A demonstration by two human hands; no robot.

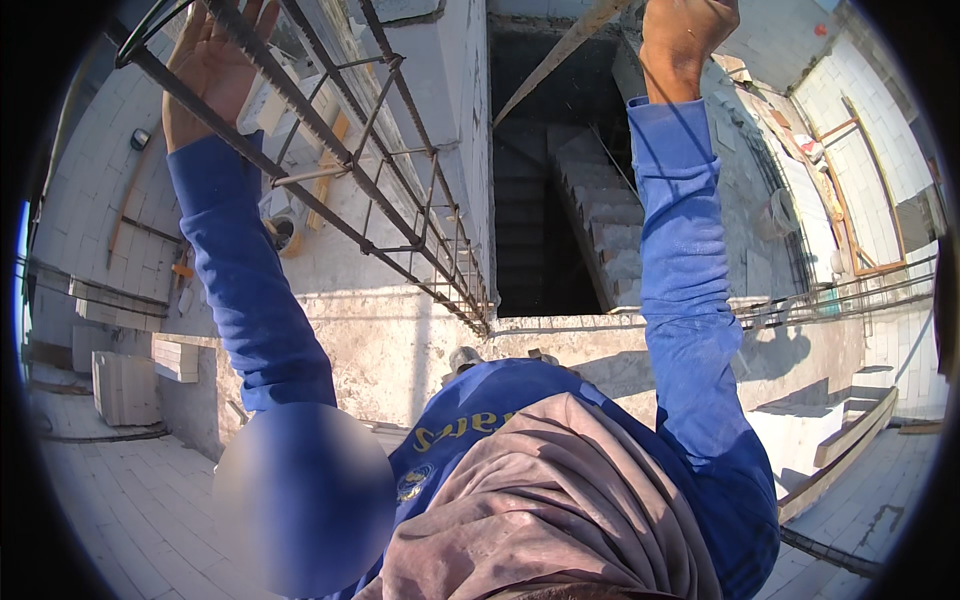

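The person is seemingly reaching to steady the rebar cage standing just left of the stairwell, left hand hovering spread there, right hand clenching to the stairwell's right, on what I can't tell, the next move probably calling for a left-hand grip.

We see a long cage of ribbed steel bars, brownish grey, open-sided, with thinner cross-ties joining the bars at intervals. It appears to stand upright, and its bars draw together toward the foot, near the middle of our view. To its right we see a pale brown pole, straight and slanted; its upper end passes out of our view.
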